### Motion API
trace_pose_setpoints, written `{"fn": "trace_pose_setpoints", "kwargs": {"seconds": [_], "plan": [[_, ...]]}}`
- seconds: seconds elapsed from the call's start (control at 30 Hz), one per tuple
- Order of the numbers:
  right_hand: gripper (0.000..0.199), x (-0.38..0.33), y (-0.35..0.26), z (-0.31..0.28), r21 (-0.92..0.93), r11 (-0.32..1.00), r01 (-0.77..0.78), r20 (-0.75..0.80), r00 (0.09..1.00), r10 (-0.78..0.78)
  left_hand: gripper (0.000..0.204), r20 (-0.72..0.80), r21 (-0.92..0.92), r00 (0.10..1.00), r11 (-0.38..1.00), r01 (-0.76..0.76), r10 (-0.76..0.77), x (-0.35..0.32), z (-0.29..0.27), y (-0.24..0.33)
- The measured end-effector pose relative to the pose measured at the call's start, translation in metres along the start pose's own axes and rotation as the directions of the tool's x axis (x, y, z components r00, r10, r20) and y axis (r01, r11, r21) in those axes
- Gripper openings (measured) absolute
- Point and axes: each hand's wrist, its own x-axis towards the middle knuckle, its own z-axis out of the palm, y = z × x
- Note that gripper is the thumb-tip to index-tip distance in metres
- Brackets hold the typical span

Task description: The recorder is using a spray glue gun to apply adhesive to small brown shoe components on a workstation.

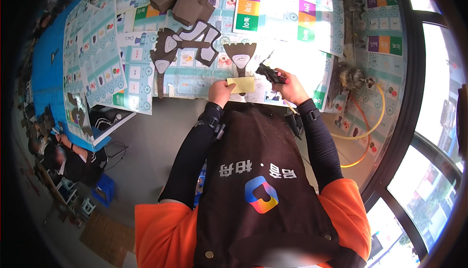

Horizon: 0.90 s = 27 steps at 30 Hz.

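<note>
My left hand (220,92) pinches the left end of a small yellow card (242,86) near the table's front edge. The card covers the lower stem of a brown, fan-shaped cut piece (240,49) with a pale patch on it. To its right, my right hand (292,88) is closed around a small black spray gun (271,73) with pinkish-red parts. Its front end points up and left, beside the brown piece and apart from the card. Similar brown cut pieces (163,56) lie further left, some overlapping with pale-faced, dark-edged ones (209,53).
Stacked brown pieces (194,5) sit at the far side. Printed sheets (100,53) cover the table, brightly sunlit at right. Yellow (382,107) and orange hoses (363,157) hang by a metal fitting (355,79). A seated person (73,158) works at a blue-covered table (48,73) at left.
</note>
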Motion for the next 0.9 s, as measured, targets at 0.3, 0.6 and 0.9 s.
{"fn": "trace_pose_setpoints", "kwargs": {"seconds": [0.3, 0.6, 0.9], "plan": [[0.022, 0.0, -0.033, 0.016, -0.299, 0.949, 0.098, 0.024, 0.995, -0.095, 0.033, -0.027, 0.122, 0.999, 0.992, 0.026, -0.023, 0.001, -0.001, 0.01], [0.023, 0.003, -0.033, 0.022, -0.346, 0.933, 0.1, 0.039, 0.995, -0.093, 0.031, -0.043, 0.105, 0.998, 0.993, 0.05, -0.046, -0.003, -0.006, 0.017], [0.028, 0.003, -0.041, 0.024, -0.336, 0.94, 0.053, 0.014, 0.999, -0.051, 0.029, 0.004, 0.128, 0.996, 0.988, 0.087, -0.089, -0.005, -0.015, 0.023]]}}
